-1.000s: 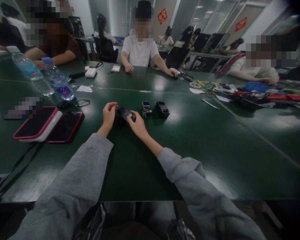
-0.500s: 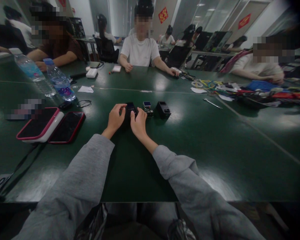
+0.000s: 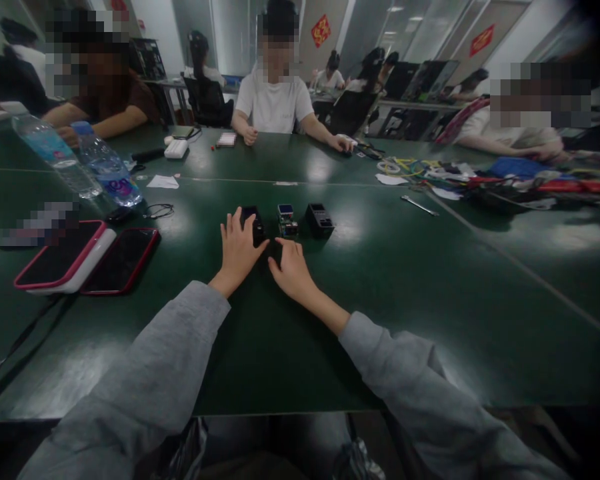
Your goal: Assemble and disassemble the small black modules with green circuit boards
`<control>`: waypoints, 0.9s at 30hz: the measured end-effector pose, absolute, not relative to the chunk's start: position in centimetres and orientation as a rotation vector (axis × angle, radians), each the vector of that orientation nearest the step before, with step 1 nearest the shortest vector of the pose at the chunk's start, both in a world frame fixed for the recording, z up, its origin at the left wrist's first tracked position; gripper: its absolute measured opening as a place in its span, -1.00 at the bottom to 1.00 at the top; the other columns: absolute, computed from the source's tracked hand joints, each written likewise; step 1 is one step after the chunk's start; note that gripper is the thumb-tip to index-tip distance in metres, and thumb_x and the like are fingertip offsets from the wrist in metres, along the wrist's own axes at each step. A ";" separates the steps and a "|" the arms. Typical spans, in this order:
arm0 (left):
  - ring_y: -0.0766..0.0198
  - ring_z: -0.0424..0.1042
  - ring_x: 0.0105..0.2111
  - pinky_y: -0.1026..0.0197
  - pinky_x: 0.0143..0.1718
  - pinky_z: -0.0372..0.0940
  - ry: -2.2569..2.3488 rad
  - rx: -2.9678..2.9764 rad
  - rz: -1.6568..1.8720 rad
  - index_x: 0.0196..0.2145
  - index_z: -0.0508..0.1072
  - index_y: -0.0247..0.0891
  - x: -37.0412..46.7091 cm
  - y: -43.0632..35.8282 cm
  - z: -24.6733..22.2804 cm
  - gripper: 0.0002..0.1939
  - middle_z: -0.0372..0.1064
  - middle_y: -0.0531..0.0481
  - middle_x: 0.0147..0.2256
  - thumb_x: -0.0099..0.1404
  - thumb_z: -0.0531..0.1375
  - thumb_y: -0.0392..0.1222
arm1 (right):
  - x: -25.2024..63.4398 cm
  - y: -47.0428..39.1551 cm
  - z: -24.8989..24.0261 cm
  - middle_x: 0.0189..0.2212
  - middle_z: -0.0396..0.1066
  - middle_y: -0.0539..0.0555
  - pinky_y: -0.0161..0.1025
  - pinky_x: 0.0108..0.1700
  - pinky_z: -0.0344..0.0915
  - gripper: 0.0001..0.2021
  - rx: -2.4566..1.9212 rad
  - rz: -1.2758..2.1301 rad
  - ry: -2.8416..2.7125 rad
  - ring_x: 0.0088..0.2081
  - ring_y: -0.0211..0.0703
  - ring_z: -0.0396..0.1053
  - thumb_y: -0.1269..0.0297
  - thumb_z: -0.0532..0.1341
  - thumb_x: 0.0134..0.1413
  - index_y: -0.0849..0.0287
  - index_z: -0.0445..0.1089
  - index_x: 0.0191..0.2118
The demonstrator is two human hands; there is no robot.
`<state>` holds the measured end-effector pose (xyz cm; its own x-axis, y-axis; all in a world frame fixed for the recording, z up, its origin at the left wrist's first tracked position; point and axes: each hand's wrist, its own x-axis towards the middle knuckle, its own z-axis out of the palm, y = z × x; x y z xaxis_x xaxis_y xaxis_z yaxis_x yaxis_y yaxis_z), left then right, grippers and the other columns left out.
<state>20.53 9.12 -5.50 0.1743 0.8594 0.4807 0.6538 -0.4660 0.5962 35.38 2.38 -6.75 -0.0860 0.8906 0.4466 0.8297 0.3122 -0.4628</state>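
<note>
On the green table stand three small items in a row. The leftmost is a black case (image 3: 254,225), partly covered by my left hand (image 3: 239,250), whose fingers are spread at its left and near side; whether they touch it is not clear. A small circuit board with a screen (image 3: 287,220) stands in the middle, and a black box with openings (image 3: 320,220) is on the right. Nearer to me than the circuit board is my right hand (image 3: 293,268), thumb and forefinger apart, holding nothing.
Two phones (image 3: 63,253) (image 3: 123,261) and two water bottles (image 3: 60,157) (image 3: 107,167) are at the left. A thin metal tool (image 3: 420,205) and tangled cables (image 3: 415,167) lie right. People sit across the green table (image 3: 380,280).
My right hand has drawn back toward me from the black case. My left hand has opened wider beside it. The view has shifted slightly.
</note>
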 end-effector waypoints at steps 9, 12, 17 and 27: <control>-0.48 0.17 0.27 -0.42 0.23 0.13 1.478 2.121 1.060 0.39 0.09 -0.32 20.6 9.7 -5.7 -0.31 -0.24 -0.42 0.43 0.38 0.14 -0.10 | 34.7 1.7 -5.8 0.18 0.21 0.39 0.18 0.18 0.27 -0.51 -1.589 0.101 -2.082 0.22 0.23 0.15 0.31 0.08 0.29 0.38 0.15 0.28; -0.42 0.19 0.27 -0.36 0.26 0.13 1.432 2.106 1.119 0.39 0.09 -0.30 20.7 9.3 -5.6 -0.32 -0.28 -0.37 0.45 0.40 0.13 -0.07 | 34.7 1.7 -5.7 0.17 0.22 0.38 0.19 0.18 0.27 -0.53 -1.593 0.103 -2.093 0.22 0.22 0.15 0.30 0.08 0.30 0.34 0.17 0.26; -0.24 -0.13 0.42 -0.21 0.36 0.05 1.352 2.126 1.325 0.42 0.00 -0.23 20.1 8.8 -4.2 -0.32 -0.39 -0.19 0.48 0.45 0.08 -0.05 | 34.7 1.7 -5.8 0.15 0.23 0.39 0.16 0.16 0.28 -0.54 -1.599 0.057 -2.099 0.20 0.24 0.15 0.32 0.09 0.28 0.41 0.20 0.24; -0.23 -0.14 0.43 -0.20 0.39 -0.02 1.532 2.177 1.290 0.41 0.05 -0.26 15.0 10.3 -4.6 -0.31 -0.31 -0.23 0.47 0.41 0.11 -0.04 | 35.2 2.1 -6.5 0.18 0.21 0.34 0.20 0.18 0.28 -0.54 -1.551 0.114 -2.098 0.24 0.19 0.15 0.25 0.10 0.31 0.28 0.20 0.26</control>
